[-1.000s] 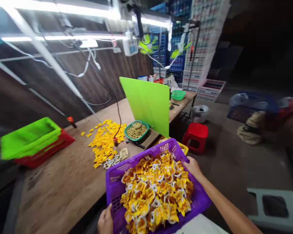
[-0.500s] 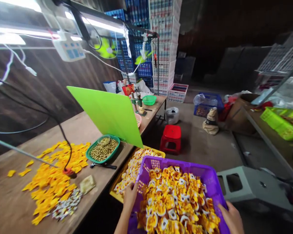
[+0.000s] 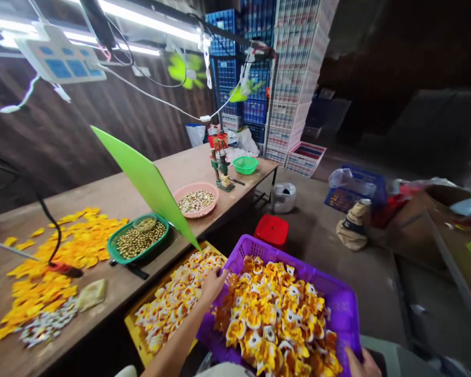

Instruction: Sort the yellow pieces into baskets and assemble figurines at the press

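A purple plastic basket heaped with yellow and white pieces is carried in front of me. My left hand grips its left rim, fingers closed on the edge. My right hand holds the near right corner at the bottom edge of the view, fingers wrapped on the rim. Under the left side of the basket sits a yellow crate with similar yellow and white pieces, beside the wooden table.
On the table lie a pile of loose yellow pieces, a green tray of brass beads, a pink bowl, a green board, a small press. A red stool stands on the floor; crates stack behind.
The view has swung right and the basket has moved right along the table edge. The yellow crate and the pink bowl have come into view.
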`<state>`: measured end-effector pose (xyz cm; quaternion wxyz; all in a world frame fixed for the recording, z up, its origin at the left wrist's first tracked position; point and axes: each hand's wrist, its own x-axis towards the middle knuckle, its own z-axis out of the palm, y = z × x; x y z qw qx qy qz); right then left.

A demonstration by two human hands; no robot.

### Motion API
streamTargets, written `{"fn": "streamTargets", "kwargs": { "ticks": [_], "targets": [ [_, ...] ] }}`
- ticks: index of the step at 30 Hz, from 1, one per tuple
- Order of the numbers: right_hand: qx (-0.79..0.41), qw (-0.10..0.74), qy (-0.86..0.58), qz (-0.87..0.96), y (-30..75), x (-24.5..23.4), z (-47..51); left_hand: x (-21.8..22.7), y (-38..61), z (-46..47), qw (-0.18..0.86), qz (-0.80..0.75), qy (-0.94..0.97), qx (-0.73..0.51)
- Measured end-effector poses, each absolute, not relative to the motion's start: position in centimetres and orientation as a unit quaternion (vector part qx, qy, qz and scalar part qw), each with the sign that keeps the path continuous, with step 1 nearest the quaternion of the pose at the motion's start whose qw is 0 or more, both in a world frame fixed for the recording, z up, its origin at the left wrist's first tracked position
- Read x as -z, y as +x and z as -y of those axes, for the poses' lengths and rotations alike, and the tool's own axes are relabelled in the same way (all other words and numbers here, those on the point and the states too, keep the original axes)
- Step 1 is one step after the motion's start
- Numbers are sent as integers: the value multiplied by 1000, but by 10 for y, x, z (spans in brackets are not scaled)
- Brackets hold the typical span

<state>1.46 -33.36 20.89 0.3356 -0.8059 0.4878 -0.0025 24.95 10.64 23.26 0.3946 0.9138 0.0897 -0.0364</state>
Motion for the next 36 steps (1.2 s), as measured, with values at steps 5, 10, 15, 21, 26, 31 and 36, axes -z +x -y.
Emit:
{"fn": "streamTargets", "kwargs": {
  "ticks": [5,10,15,21,26,31,36],
  "targets": [
    [-24,330,-841,-427,90,-202,389,-243,284,-71,369,-137,918,44],
    [-39,318,-848,-423,161,-176,448,-239,347,-23,359,-150,920,51],
    [-14,322,-848,-421,244,-184,498,-243,440,38,350,-130,925,70],
    [43,324,-851,-411,357,-224,529,-267,531,79,321,-132,936,59],
    [30,309,-885,-346,451,-219,557,-274,549,86,311,-221,924,28],
    [-63,322,-918,-222,562,-197,577,-266,515,92,327,-369,870,-11],
    [-140,309,-939,-51,653,-193,530,-265,443,91,353,-524,773,-60]
  ]
}}
